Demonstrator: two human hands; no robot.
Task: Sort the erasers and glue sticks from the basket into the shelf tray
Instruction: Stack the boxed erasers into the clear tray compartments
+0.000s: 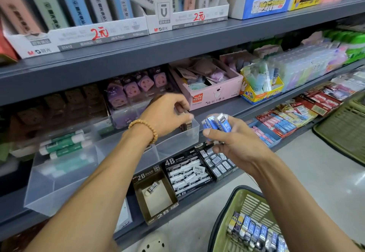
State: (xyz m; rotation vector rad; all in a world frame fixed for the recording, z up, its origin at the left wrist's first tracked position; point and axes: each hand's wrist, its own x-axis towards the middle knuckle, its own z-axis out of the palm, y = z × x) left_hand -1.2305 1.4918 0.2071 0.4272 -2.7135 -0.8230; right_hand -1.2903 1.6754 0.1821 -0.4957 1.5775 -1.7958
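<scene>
A clear plastic shelf tray [177,143] with compartments sits on the middle shelf. Its left compartment holds green and white glue sticks [63,145]. My left hand [167,113], with a bead bracelet on the wrist, reaches into the right compartment and pinches a dark-wrapped eraser [187,126]. My right hand [233,139] grips a small bunch of blue-sleeved erasers [217,124] just right of the tray. A green basket [227,222] at the bottom right holds several more blue erasers [254,232].
Boxes of 2B erasers [156,194] and 4B erasers [187,172] stand on the shelf below the tray. A pink box [209,93] and a yellow box [260,91] sit behind. A second green basket [345,129] rests on the floor at right.
</scene>
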